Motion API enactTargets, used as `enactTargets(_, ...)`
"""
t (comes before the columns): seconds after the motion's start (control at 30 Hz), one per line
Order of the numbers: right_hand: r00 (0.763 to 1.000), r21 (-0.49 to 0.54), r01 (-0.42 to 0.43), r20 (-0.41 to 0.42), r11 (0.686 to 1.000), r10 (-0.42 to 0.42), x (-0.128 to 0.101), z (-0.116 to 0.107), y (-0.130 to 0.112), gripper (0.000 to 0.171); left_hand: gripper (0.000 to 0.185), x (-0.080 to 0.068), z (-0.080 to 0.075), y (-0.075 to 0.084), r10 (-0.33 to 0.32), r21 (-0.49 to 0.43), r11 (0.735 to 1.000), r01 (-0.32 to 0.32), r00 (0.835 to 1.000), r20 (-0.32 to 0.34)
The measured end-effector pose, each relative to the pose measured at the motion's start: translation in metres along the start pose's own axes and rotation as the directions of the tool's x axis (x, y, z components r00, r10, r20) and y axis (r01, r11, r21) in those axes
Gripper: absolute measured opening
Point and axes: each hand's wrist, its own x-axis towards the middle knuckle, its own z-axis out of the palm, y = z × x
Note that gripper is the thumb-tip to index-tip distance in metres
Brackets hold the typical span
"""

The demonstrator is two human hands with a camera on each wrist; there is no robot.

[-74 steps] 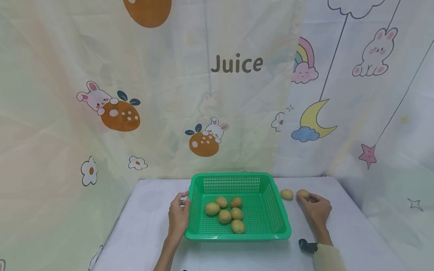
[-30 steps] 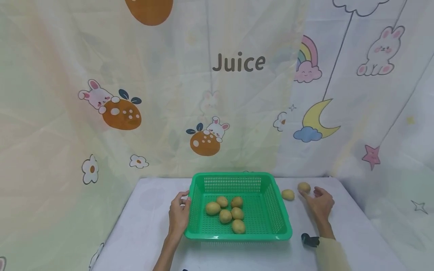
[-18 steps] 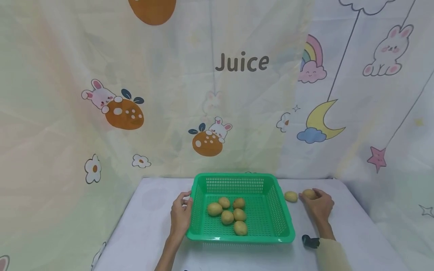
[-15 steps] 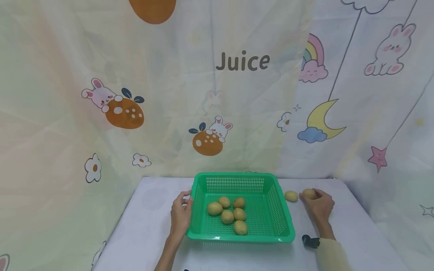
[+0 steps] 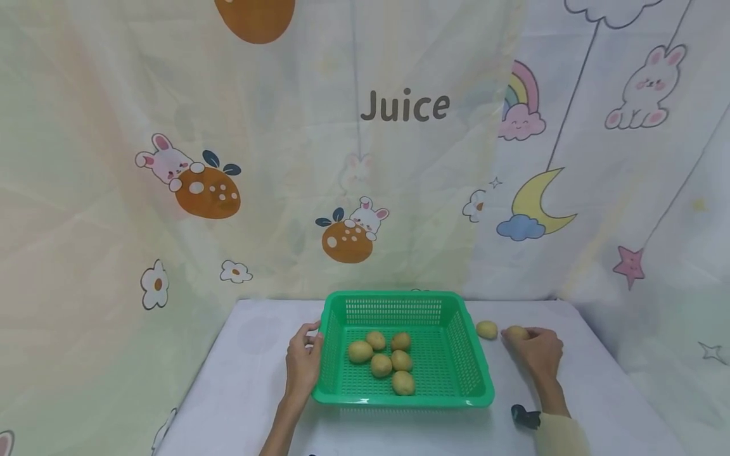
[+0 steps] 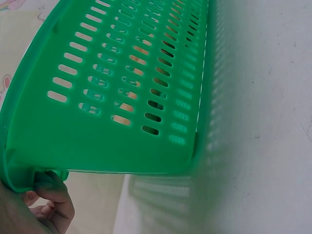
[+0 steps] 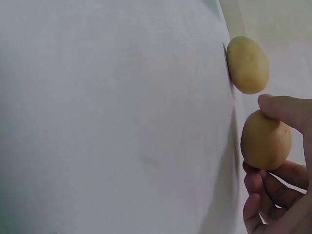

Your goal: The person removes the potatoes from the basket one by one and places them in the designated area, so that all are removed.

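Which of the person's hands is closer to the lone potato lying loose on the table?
Right. The right hand, gripping another potato, is just beside the loose potato; the left hand holds the green basket's far side.

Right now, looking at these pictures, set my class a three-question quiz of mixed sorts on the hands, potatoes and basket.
1. How many small yellow potatoes lie inside the green slotted plastic basket?
2. True or false: the left hand holds a potato.
3. The right hand grips: A) the basket rim, B) a potato on the white table, C) nothing.

Key: 1. Six. 2. False; it grips the basket's edge. 3. B, the gripped potato, beside a loose potato.
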Motion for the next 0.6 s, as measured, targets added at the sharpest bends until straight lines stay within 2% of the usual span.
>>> enactTargets(0.1,0.999,-0.028,0.018,0.031,0.999,-0.017,-0.0039,-0.0023,-0.0015,0.065,0.032,-0.0006,0.0006,0.0003,0.001,-0.004,1.000,-0.001,1.000,-0.003)
enactTargets(0.23,0.999,-0.014,0.009,0.050,1.000,-0.008,-0.0056,-0.0008,-0.0050,0.067,0.032,0.0001,0.0008,-0.0017,0.002,0.002,1.000,-0.002,1.000,-0.011)
enactTargets(0.43,0.999,0.001,0.005,0.032,1.000,-0.005,-0.0076,0.0023,-0.0033,0.067,0.033,-0.0004,0.0015,-0.0036,-0.012,0.007,1.000,0.012,1.000,-0.015)
enactTargets(0.6,0.999,0.004,0.020,0.029,1.000,-0.021,-0.0077,0.0036,-0.0013,0.068,0.033,-0.0008,0.0011,-0.0034,0.002,-0.003,1.000,-0.002,1.000,-0.011)
